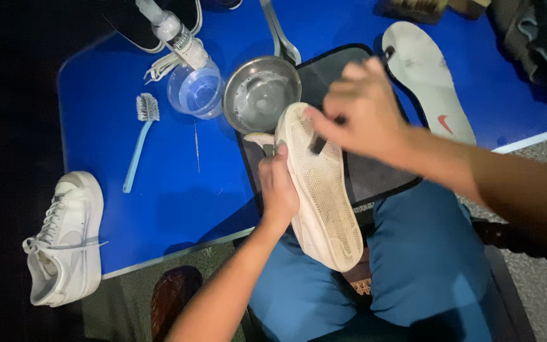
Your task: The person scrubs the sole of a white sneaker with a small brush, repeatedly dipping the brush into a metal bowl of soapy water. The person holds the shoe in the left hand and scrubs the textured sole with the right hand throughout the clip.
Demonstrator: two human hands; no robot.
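harsh light on the centre, glare on the metal bowl (261, 93) (moving right hand (363, 113) blurred), black vignetted edges

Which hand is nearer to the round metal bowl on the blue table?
Left. The left hand grips the white shoe just below the round metal bowl; the right hand, holding a dark tool, sits slightly farther to its right.

Open blue tabletop (172, 190) lying bare between blue brush (139, 136) and dark mat (375, 180). Steel bowl (261, 94), clear cup (195, 90) and bottle (175, 33) crowding the far side; white sneaker (64, 237) blocking the left edge; insole (428, 79) lying right.
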